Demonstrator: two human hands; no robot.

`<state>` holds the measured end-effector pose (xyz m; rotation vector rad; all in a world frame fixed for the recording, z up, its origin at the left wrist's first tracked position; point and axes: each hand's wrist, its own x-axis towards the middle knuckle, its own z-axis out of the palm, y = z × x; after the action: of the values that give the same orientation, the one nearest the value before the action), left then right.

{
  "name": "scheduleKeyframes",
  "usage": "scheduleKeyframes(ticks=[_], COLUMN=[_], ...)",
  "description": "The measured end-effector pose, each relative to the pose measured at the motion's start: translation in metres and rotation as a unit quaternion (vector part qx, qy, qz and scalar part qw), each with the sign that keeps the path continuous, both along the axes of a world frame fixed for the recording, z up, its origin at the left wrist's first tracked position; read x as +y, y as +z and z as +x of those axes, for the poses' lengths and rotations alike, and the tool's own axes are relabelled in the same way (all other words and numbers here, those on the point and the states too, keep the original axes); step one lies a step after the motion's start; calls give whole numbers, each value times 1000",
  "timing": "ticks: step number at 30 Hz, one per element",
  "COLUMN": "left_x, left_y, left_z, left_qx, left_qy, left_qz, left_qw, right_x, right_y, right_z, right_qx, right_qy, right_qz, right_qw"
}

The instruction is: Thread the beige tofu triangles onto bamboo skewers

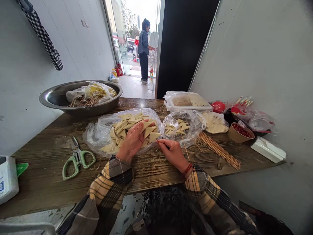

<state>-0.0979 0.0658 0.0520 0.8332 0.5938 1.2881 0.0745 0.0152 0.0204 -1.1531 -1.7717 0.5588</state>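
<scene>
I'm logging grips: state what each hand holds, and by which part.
Left hand: beige triangles, gripped part hidden. Right hand: apparently a skewer, pinched beside the triangles; its ends are unclear.

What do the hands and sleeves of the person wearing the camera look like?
The left hand and right hand are both bare, without gloves. The left sleeve and right sleeve are loose and long, in a plaid of tan-yellow, black and grey with thin pale lines. A dark red beaded bracelet circles the right wrist.
</scene>
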Motion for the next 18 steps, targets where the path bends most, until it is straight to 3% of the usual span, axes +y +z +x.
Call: scheduleKeyframes(ticks=[4, 9, 13, 18], left_x=[3, 1, 1, 4], left_y=[1, 5, 5, 0], left_z=[-6, -11, -12, -14], left_qx=[-27, -3, -9, -16], left_qy=[0, 21, 48, 57], left_qz=[1, -18, -24, -23], left_qw=[1000, 1000, 999, 998], right_x=[-20, -28, -22, 1], right_y=[23, 40, 30, 7], right_z=[29, 95, 136, 143], right_qx=[-5, 6, -51, -117], right_qy=[-52, -173, -185, -140], right_qz=[5, -43, -96, -140], right_qw=[999, 984, 977, 973])
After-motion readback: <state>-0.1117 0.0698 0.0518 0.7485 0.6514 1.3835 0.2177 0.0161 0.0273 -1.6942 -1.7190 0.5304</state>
